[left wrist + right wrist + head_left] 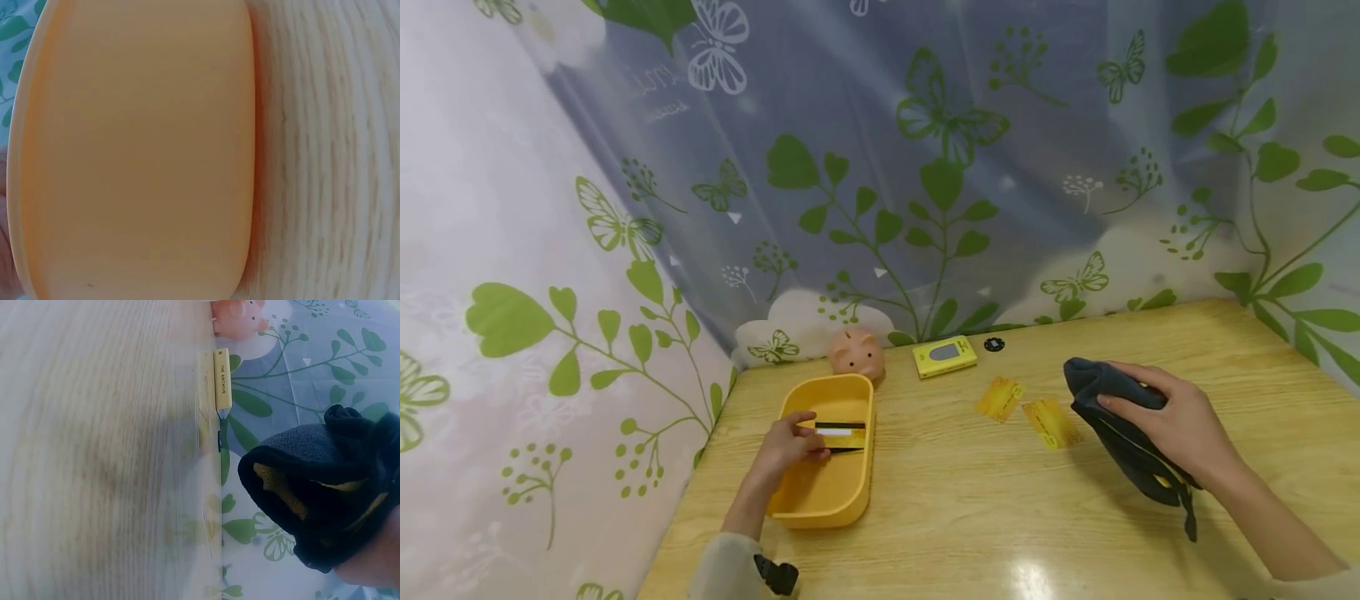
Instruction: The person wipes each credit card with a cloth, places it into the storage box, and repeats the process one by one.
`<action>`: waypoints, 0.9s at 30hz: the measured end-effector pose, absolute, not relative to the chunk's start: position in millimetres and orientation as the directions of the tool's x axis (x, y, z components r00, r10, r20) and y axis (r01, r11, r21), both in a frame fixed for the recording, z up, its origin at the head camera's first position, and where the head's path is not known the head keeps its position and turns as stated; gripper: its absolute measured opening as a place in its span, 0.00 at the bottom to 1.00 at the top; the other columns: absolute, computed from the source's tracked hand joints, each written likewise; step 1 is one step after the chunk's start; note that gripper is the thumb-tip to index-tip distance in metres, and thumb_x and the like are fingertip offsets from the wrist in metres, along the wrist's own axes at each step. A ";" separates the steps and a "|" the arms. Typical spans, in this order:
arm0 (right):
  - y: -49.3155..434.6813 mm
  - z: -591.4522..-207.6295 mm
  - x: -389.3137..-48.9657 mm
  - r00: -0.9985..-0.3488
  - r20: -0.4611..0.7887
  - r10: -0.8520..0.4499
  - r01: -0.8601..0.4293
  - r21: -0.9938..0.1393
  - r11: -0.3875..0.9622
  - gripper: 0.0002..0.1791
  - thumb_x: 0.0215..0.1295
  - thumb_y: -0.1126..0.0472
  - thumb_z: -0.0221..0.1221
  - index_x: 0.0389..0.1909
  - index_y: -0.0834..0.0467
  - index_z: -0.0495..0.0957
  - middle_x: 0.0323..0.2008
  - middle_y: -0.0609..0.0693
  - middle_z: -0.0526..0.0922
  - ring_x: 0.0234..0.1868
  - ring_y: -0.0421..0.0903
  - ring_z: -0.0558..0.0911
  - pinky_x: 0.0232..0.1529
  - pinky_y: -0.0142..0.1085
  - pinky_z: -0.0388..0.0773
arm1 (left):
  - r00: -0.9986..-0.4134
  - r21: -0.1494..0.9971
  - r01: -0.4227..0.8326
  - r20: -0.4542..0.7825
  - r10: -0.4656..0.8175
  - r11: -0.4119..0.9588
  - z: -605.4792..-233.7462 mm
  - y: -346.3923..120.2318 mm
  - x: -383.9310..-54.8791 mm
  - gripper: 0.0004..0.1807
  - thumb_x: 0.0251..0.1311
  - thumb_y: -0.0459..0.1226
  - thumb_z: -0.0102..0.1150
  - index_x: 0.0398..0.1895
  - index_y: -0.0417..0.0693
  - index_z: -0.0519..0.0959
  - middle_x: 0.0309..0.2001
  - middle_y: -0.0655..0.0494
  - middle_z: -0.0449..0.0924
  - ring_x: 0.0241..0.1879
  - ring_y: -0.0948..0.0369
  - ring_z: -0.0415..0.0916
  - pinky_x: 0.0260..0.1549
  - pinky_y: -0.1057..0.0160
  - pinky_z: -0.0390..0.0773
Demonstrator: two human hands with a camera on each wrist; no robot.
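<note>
My right hand (1180,421) holds a dark blue fabric pouch (1120,433) above the table's right side, thumb on the near face. The right wrist view shows the pouch (312,475) with its mouth gaping and yellow lining inside; a short strap dangles from its lower end. On the left, my left hand (792,446) reaches into a yellow-orange tray (831,512). Its fingertips are at the left end of a flat item (846,432) with black, white and yellow bands; whether they pinch it is unclear. Only the tray's outer wall (137,150) fills most of the left wrist view.
A pink piggy bank (856,354) stands behind the tray. Along the back lie a yellow box (945,357) and a small black disc (994,344). Two yellow see-through cards (1000,398) lie mid-table, left of the pouch. A patterned curtain (865,208) borders the wooden table (947,500).
</note>
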State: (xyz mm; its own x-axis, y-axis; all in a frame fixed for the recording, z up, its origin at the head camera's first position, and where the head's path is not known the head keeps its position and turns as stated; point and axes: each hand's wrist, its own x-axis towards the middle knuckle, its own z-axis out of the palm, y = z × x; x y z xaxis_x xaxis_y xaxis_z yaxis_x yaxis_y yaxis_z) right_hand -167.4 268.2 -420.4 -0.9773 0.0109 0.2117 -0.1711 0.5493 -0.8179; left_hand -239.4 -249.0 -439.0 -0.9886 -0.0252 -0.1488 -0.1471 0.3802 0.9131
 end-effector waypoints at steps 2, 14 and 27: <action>268.4 -420.8 -167.7 -0.978 0.210 0.010 -0.170 -0.819 0.547 0.38 0.71 0.45 0.66 0.75 0.60 0.69 0.72 0.72 0.67 0.66 0.78 0.68 0.54 0.71 0.74 | -0.991 0.894 -0.133 -0.134 -0.027 0.428 -439.0 -250.4 -238.4 0.28 0.70 0.24 0.56 0.72 0.25 0.65 0.47 0.29 0.80 0.40 0.40 0.87 0.42 0.48 0.88; 266.9 -420.4 -170.1 -0.978 0.209 0.018 -0.165 -0.819 0.549 0.39 0.71 0.44 0.66 0.76 0.59 0.69 0.72 0.73 0.67 0.66 0.78 0.68 0.54 0.71 0.73 | -0.997 0.789 -0.075 -0.047 -0.062 0.610 -432.1 -249.0 -236.7 0.21 0.74 0.32 0.56 0.65 0.29 0.76 0.46 0.33 0.85 0.40 0.45 0.85 0.37 0.51 0.87; 268.0 -418.3 -166.8 -0.978 0.206 0.024 -0.160 -0.820 0.550 0.39 0.71 0.44 0.65 0.76 0.60 0.68 0.72 0.74 0.66 0.65 0.79 0.69 0.54 0.70 0.74 | -1.000 0.886 -0.006 -0.007 0.001 0.464 -418.7 -231.2 -239.5 0.23 0.76 0.33 0.56 0.70 0.35 0.73 0.57 0.31 0.81 0.53 0.39 0.83 0.52 0.44 0.84</action>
State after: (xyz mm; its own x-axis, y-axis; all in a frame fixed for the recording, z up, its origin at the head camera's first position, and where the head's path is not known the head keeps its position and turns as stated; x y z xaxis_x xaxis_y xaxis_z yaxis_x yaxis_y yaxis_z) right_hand -166.8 268.0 -418.3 -0.9782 0.0236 0.2064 -0.1598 0.5495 -0.8201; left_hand -239.5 -231.2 -418.7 -1.0000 0.0011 -0.0071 -0.0058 0.4639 0.8859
